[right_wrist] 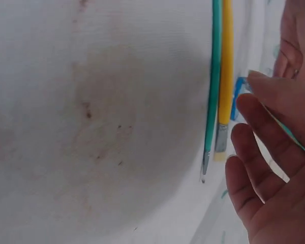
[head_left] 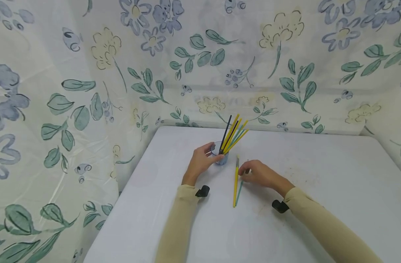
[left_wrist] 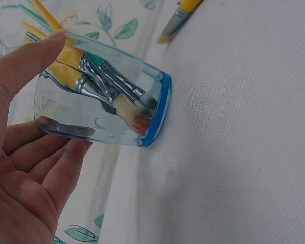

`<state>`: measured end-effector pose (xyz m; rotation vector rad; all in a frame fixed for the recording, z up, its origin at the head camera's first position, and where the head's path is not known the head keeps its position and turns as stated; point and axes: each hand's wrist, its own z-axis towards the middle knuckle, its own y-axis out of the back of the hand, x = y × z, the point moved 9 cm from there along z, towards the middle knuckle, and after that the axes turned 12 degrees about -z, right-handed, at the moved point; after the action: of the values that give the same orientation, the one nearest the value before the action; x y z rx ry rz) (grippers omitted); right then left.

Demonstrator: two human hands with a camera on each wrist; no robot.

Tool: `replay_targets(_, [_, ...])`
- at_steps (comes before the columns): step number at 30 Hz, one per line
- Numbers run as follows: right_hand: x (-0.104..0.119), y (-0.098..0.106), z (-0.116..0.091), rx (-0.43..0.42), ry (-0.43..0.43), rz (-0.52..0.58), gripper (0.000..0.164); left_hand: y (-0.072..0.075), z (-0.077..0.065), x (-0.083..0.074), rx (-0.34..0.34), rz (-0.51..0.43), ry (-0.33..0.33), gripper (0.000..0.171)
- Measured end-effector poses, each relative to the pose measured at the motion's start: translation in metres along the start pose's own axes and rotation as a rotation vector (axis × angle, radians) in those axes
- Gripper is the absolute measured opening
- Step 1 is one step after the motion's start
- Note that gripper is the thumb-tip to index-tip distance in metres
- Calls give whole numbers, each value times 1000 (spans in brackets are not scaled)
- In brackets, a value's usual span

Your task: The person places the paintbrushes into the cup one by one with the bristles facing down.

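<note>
My left hand (head_left: 197,163) holds a clear cup (head_left: 222,160) with a blue base, its thumb on one side and fingers on the other. Several paintbrushes (head_left: 232,136) with yellow, black and teal handles lean in the cup, bristles down, as the left wrist view shows through the wall (left_wrist: 134,109). To the right of the cup, a yellow flat paintbrush (head_left: 235,187) and a thin teal paintbrush (right_wrist: 213,76) lie side by side on the table. My right hand (head_left: 260,174) hovers by these two brushes, its fingers loosely bent with nothing between them.
The white table (head_left: 335,175) carries brownish stains and dark specks (right_wrist: 88,113) to the right of the loose brushes. Floral cloth (head_left: 200,76) hangs behind the table and along its left side. A small black device (head_left: 280,206) sits at each wrist.
</note>
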<state>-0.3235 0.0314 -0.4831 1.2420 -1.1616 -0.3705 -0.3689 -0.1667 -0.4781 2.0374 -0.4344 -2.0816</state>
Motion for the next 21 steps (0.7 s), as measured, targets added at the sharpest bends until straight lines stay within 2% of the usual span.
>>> replay_targets(4, [0,-8,-1,52,2,-99,17,0,1,-1,-1,1,0,84])
replay_targets(9, [6,-12,-4,90,63,-190,18,0,0,-1,6,-6,-6,83])
replay_targets(15, [8,-16,-11,133,131,-253,15,0,0,-2,5,-2,-20,83])
replay_targets(21, [10,-20,-19,196,158,-288,17,0,1,-2,6,1,-25,82])
